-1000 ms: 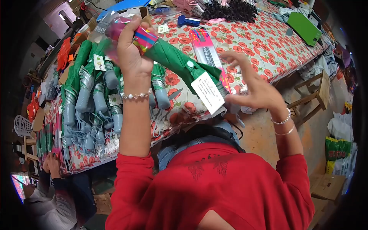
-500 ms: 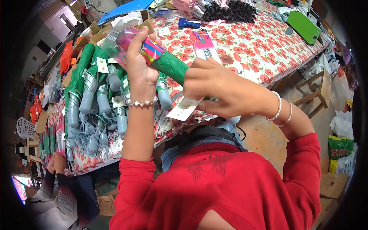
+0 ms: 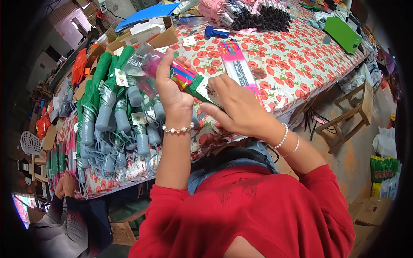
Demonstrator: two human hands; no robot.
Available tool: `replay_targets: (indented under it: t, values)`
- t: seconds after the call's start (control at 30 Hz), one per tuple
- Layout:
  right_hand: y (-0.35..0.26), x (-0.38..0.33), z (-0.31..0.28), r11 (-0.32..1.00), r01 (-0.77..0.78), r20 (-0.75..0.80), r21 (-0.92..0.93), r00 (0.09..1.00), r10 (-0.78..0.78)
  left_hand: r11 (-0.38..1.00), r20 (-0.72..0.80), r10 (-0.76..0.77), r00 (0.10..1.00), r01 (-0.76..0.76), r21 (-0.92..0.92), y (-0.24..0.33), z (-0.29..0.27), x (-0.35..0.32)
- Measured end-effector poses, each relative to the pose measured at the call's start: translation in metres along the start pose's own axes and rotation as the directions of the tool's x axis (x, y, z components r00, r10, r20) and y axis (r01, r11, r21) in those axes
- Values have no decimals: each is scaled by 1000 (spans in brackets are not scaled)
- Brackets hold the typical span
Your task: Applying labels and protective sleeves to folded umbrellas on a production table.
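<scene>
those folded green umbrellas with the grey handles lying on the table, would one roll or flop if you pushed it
A folded green umbrella would likely roll a little, being roughly cylindrical, but neighbours lie packed against it. The shaft looks stiff; the loose fabric folds and the wrist cords at the grey handles look floppy and might snag.

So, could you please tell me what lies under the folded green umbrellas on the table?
The green umbrellas rest on a poppy-print tablecloth; the cloth beneath them is covered.

We take the poppy-print tablecloth (image 3: 297, 64) as our landmark. On its left end lie green folded umbrellas (image 3: 107, 112) with grey handles; at its far edge, black umbrellas (image 3: 262, 15); at its right corner, a green box (image 3: 342, 34). Right of it stands a wooden stool (image 3: 352, 116).
</scene>
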State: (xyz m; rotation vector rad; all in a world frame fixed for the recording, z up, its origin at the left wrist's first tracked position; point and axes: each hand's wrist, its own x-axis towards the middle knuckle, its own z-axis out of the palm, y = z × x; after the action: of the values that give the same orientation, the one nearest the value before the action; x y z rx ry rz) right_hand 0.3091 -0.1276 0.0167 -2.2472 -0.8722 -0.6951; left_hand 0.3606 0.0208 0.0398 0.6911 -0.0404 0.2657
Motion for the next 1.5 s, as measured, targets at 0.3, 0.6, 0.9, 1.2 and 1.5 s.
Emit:
replay_targets:
  t: [0.3, 0.6, 0.9, 1.2, 1.5]
  values:
    - [6, -4, -3, 985, -110, 134, 132, 987, 93, 995, 26, 0, 1000, 3, -99, -2, -1, -3]
    - [0, 0, -2, 970, -194, 261, 147, 953, 151, 986, 80, 9, 997, 4, -164, -15, -2, -8]
    - [-2, 16, -10, 908, -397, 344, 136, 878, 333, 997, 68, -63, 996, 59, 58, -36, -1, -36]
    - [17, -23, -40, 945, -207, 240, 252, 960, 146, 974, 97, 168, 981, -180, 137, 17, -8, 7]
    - [9, -41, -30, 224, -568, 454, 792, 794, 405, 975, 413, -145, 899, 58, 214, -21, 19, -54]
